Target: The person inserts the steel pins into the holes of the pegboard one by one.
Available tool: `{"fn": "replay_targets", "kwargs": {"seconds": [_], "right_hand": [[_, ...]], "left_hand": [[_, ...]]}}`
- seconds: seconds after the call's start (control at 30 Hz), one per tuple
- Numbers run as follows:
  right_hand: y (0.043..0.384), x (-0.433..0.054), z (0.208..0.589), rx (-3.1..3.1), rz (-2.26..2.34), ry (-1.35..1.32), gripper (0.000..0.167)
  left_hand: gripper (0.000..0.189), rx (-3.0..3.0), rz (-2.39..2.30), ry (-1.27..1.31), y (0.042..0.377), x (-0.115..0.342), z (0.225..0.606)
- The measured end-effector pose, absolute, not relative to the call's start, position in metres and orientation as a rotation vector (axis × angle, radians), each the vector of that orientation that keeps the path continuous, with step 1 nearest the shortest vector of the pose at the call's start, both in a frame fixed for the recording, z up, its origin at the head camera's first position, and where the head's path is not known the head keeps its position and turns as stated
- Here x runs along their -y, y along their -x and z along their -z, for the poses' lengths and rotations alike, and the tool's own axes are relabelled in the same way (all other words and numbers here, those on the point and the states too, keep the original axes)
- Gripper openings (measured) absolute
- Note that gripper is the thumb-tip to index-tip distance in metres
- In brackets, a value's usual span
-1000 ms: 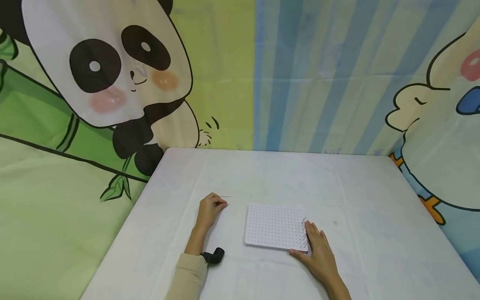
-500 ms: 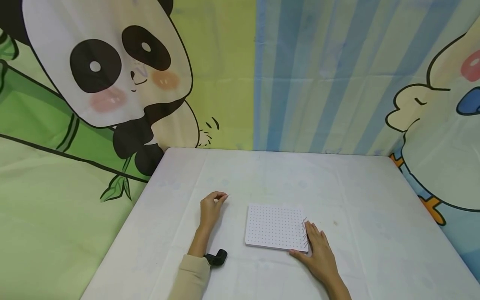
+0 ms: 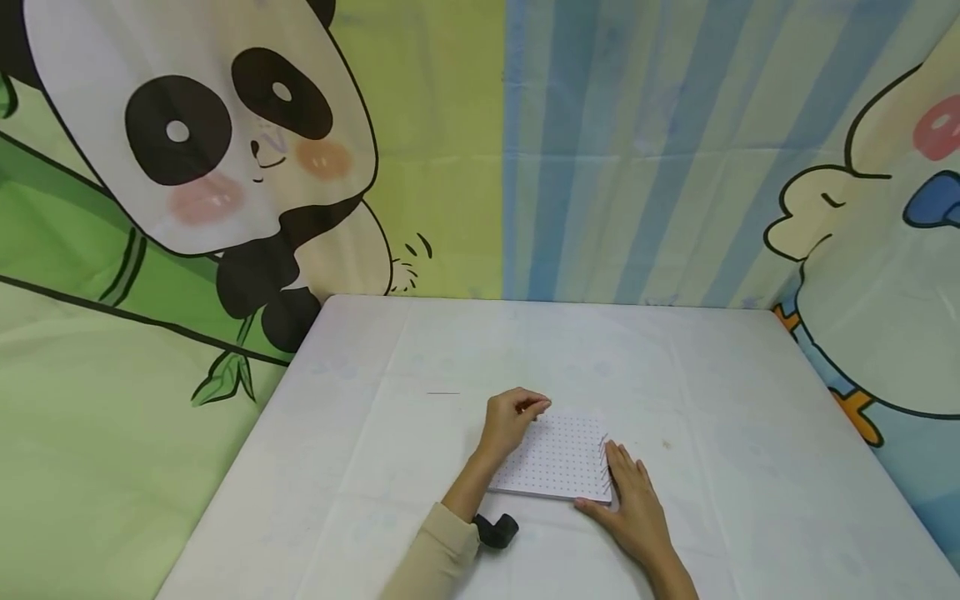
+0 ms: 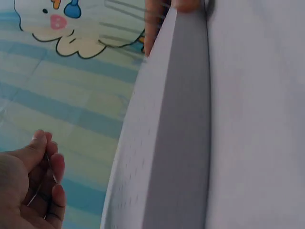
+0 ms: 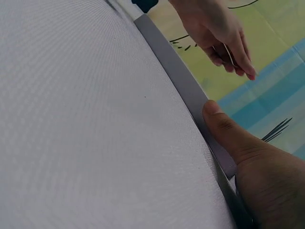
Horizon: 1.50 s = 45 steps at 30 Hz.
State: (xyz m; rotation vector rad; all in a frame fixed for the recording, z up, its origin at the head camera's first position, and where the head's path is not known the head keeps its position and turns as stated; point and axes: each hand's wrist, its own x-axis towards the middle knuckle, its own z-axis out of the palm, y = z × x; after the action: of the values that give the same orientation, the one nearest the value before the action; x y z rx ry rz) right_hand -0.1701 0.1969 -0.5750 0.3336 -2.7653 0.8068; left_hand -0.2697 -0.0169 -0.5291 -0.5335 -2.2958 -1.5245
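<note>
My left hand (image 3: 516, 418) is over the far left part of a white board dotted with rows of small holes (image 3: 558, 467). Between its thumb and fingers it pinches a thin, needle-like stick (image 4: 49, 164), largely covered by the fingers in the left wrist view. Several similar thin sticks (image 3: 604, 467) stand up in a row along the board's right edge. My right hand (image 3: 633, 504) rests against that side with fingers straight, its thumb (image 5: 224, 126) pressed to the front edge. A single thin stick (image 3: 442, 392) lies on the table left of the board.
The white-covered table (image 3: 720, 375) reaches back to a cartoon-printed cloth backdrop (image 3: 600, 150). A black wrist camera (image 3: 498, 531) sits on the left forearm, low beside the board's front edge.
My left hand has left the two loose sticks on the table and moved right, over the board, with one of them. The other still lies there. The right hand stays put.
</note>
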Motion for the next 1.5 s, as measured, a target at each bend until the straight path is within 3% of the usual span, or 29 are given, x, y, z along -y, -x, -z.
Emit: {"fn": "replay_targets", "kwargs": {"seconds": [0.47, 1.27, 1.5], "right_hand": [[0.171, -0.193, 0.575, 2.73, -0.839, -0.384, 0.102], [0.174, -0.199, 0.571, 2.701, -0.807, -0.393, 0.102], [0.171, -0.199, 0.574, 2.717, -0.835, -0.381, 0.103]], "left_hand": [[0.007, 2.248, 1.71, 0.779, 0.266, -0.048, 0.543], [0.007, 2.338, 1.353, 0.916, 0.27, -0.06, 0.556], [0.019, 2.354, 1.596, 0.884, 0.266, -0.05, 0.558]]}}
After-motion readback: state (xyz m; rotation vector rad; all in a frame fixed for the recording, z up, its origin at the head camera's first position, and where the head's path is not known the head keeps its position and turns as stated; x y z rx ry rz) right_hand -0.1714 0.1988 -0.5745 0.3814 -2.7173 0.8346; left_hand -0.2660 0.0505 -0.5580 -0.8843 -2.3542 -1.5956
